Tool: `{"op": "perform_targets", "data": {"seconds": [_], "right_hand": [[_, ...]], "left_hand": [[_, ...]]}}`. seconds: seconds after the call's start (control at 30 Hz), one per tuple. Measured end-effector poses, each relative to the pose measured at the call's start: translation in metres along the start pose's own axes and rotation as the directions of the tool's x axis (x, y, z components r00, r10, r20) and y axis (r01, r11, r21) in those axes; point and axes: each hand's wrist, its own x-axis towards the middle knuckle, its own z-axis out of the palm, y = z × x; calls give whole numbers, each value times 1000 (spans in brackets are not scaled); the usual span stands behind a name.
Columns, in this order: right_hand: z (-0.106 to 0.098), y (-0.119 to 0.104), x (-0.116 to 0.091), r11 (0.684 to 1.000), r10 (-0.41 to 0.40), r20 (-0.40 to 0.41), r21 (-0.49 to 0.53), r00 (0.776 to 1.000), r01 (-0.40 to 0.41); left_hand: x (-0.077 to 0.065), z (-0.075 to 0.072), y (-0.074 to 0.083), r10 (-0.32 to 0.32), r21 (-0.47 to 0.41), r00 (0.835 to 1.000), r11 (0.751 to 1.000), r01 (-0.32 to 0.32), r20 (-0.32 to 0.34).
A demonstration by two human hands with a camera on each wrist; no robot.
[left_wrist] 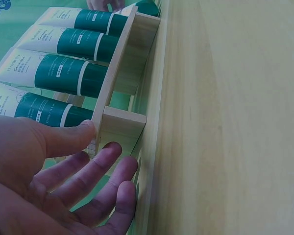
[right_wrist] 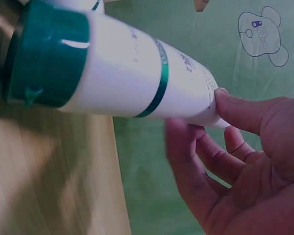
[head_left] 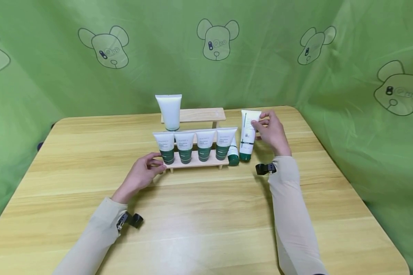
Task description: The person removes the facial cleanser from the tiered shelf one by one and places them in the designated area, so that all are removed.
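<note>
A stepped wooden display rack (head_left: 194, 162) stands on the table. Several small white-and-green squeeze tubes (head_left: 204, 145) stand cap-down along its front step. Behind them, a larger white tube (head_left: 170, 110) is upright at the left. At the rack's left end, my left hand (head_left: 142, 173) holds the front step's edge, thumb above and fingers below, as the left wrist view shows. My right hand (head_left: 272, 131) pinches a large white squeeze tube (head_left: 248, 133) near its flat top end, its green cap (right_wrist: 49, 54) pointing down. Another green-capped tube (head_left: 233, 156) is partly hidden between that tube and the rack.
The rack's top step (head_left: 201, 114) rises at the back. Wooden table (head_left: 199, 225) extends in front of the rack and to both sides. A green curtain (head_left: 261, 76) with printed bear heads hangs behind the table and at its sides.
</note>
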Motion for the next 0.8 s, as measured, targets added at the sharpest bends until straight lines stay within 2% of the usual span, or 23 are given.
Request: {"op": "perform_targets", "data": {"seconds": [0.33, 0.8], "right_hand": [[4, 11, 7, 996, 87, 52, 14, 995, -88], [16, 34, 15, 987, 157, 99, 4, 983, -158]], "left_hand": [[0, 0, 0, 1, 2, 1000, 1000, -1, 0], [0, 0, 0, -4, -6, 1000, 1000, 4, -1]]}}
